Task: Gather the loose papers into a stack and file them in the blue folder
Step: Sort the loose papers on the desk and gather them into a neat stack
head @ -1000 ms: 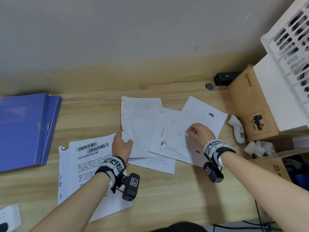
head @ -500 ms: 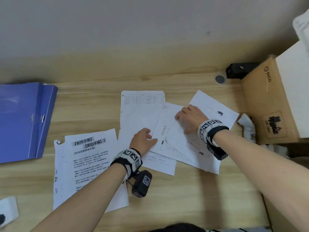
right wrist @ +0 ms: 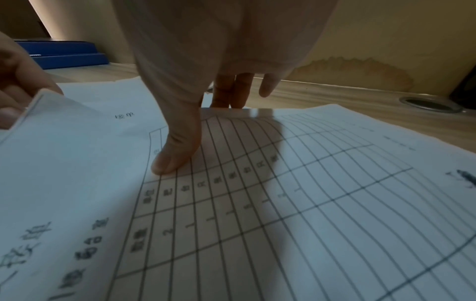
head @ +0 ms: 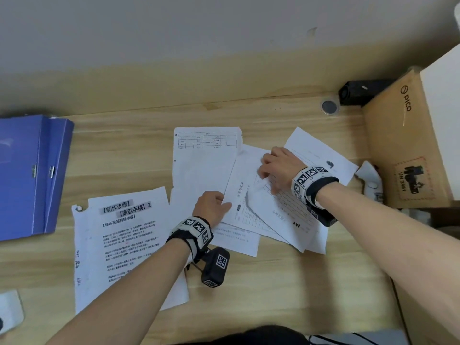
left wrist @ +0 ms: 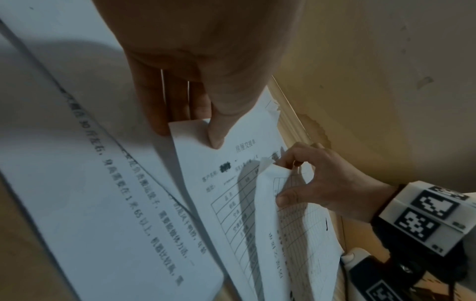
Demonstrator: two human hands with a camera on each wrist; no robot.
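At far left on the desk: blue folder, closed. Then printed sheet, lying alone. Left hand pinching form sheet corner; right hand fingers gripping grid sheet edge. Thin, floppy, slippery paper; best pinched at corners.

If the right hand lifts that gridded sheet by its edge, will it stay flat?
Probably not. The gridded sheet already bows where the right hand pinches its edge, so it looks thin and floppy. It rests on other loose sheets, so it likely slides easily; the left hand pinches one of those.
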